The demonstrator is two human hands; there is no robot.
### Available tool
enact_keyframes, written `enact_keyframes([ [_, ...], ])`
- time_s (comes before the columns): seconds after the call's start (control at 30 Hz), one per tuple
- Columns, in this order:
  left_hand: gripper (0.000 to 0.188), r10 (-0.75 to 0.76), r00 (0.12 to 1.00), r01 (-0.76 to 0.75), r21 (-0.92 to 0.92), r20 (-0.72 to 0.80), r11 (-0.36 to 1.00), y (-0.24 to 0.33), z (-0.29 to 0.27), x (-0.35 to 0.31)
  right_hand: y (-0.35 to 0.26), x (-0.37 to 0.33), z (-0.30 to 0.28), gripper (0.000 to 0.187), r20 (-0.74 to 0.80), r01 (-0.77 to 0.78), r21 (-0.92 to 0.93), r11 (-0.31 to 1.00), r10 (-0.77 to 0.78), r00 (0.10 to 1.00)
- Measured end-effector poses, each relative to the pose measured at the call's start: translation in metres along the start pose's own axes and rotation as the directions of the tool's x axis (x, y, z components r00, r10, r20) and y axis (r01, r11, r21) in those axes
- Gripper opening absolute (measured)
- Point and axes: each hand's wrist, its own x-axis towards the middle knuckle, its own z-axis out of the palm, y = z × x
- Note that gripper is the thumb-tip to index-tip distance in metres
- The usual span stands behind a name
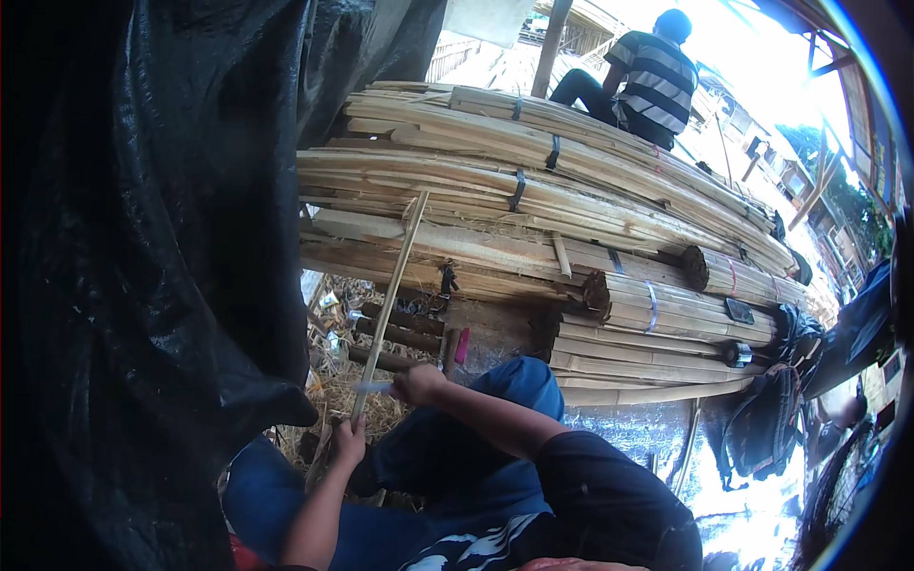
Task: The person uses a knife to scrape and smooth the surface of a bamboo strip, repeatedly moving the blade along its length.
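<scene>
My left hand (347, 441) grips the lower end of a long thin bamboo strip (392, 297) that leans up and to the right against the stacked bundles. My right hand (415, 383) is closed on a knife, its pale blade (371, 387) lying across the strip just above my left hand. Both hands work over my knees in blue trousers (495, 400), near the ground.
Tied bundles of split bamboo (533, 190) are stacked across the middle. A person in a striped shirt (652, 81) sits on top, back turned. Black plastic sheeting (143, 266) fills the left. Shavings and straw (333, 381) litter the ground. Dark bags (771, 409) hang at right.
</scene>
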Motion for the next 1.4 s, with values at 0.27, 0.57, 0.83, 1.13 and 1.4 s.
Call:
enact_keyframes([
  [0.27,0.051,-0.031,1.0,0.031,0.002,0.004,1.0,-0.013,-0.003,0.003,-0.012,-0.005,0.001,0.047,0.173,0.121,-0.06,0.991,-0.11,0.979],
  [0.57,0.049,-0.045,0.998,0.044,0.025,0.032,0.999,-0.006,-0.006,0.004,0.004,0.006,0.009,0.036,-0.13,0.287,-0.022,0.958,-0.288,0.949],
  [0.83,0.054,-0.047,0.999,0.047,0.022,0.012,0.999,-0.021,0.003,0.011,0.007,0.007,0.001,0.044,-0.132,0.066,0.074,0.995,-0.056,0.99],
  [1.13,0.055,-0.092,0.995,0.088,0.087,0.039,0.992,0.005,-0.004,0.004,0.007,-0.002,0.002,0.047,0.028,0.158,-0.023,0.987,-0.157,0.987],
  [1.4,0.055,-0.112,0.993,0.107,0.127,0.033,0.986,-0.001,-0.009,0.0,-0.006,-0.013,0.005,0.045,0.107,0.243,-0.058,0.968,-0.236,0.966],
])
